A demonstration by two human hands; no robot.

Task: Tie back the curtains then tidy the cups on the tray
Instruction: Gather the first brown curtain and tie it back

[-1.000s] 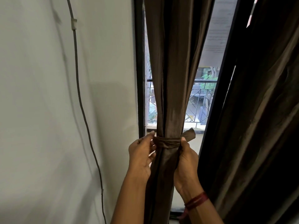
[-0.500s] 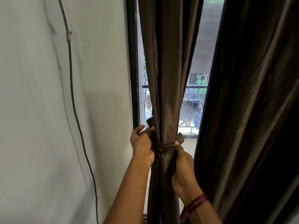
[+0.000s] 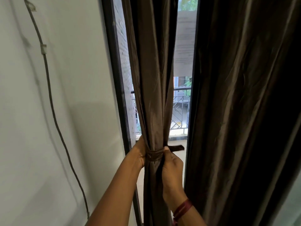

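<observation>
Dark curtain tie [image 3: 154, 153] in left hand [image 3: 139, 153], right hand [image 3: 171, 163]

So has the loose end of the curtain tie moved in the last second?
Yes. The loose end has swung down from angled up to level, pointing at the dark window frame on its right.

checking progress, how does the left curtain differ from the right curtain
The left curtain is cinched narrow by a tie band; the right curtain hangs loose and wide. The left hand and right hand grip the left curtain at that band; no hand holds the right curtain. Both are glossy dark brown.
</observation>
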